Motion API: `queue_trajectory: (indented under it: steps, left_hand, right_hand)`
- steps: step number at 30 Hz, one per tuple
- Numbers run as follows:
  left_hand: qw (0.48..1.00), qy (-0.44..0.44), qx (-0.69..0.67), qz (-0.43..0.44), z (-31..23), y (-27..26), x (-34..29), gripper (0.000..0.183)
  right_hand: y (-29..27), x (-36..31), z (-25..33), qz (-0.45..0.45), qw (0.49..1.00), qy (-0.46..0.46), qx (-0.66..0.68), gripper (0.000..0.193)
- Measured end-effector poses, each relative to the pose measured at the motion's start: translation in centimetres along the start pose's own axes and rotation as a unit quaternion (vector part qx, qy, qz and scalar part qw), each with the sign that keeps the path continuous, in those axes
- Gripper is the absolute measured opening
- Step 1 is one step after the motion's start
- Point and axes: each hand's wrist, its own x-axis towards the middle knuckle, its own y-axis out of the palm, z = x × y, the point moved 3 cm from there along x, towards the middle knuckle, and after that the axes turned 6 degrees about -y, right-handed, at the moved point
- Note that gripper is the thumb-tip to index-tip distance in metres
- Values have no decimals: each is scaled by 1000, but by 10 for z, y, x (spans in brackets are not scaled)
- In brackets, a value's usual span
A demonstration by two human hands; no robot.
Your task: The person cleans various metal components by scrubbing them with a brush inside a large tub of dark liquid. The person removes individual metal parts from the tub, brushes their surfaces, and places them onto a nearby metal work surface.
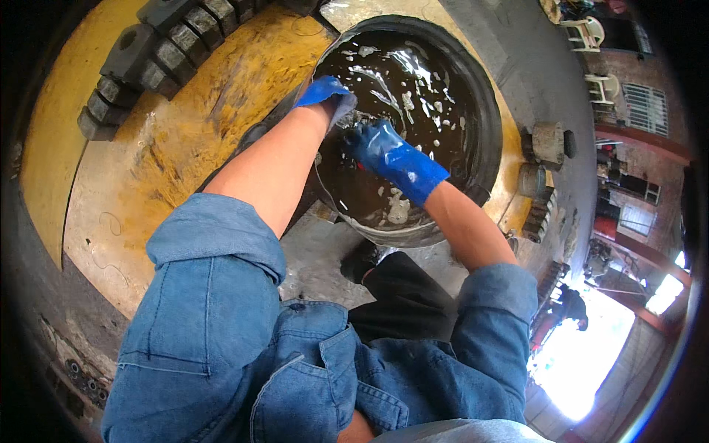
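Observation:
A large round black tub (484,159) holds murky brown liquid (436,151) with patches of whitish foam. Both my hands, in blue rubber gloves, reach into it near its left side. Of my left hand (336,97), only the glove's cuff and back show; its fingers are hidden at the splashing liquid. My right hand (380,146) is close beside it at the surface, its wet fingers curled in. A small spot of red shows under the right fingers, too little to name. Whatever lies between the hands is hidden.
Yellow-stained boards (214,111) lie left of the tub. Dark heavy metal blocks (166,55) stand in a row at the upper left. More cylindrical metal pieces (548,142) stand to the right. White plastic chairs (587,35) are farther off. My dark shoe (360,260) is beside the tub's near edge.

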Motion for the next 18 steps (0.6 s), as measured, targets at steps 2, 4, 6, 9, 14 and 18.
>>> queue_trajectory:
  steps: [2,4,6,9,14,18]
  left_hand:
    - [993,-1,108,-56,2,16,3,36]
    - [999,-35,-3,-11,-2,-4,-6,37]
    - [984,-77,-159,32,-1,-15,-10,40]
    - [996,-23,29,85,-9,-7,9,41]
    - [997,0,36,72,-3,18,15,34]
    - [996,-26,-80,19,20,48,22,29]
  right_hand:
    - [16,-5,0,-32,999,-20,16,25]
    - [25,-12,2,-82,995,-55,-16,32]
    - [18,-16,-1,-196,969,-146,-44,36]
    - [19,-16,-5,-225,965,-126,-54,40]
    - [38,1,-13,-103,987,88,92,27]
    - [2,29,-15,25,965,219,144,36]
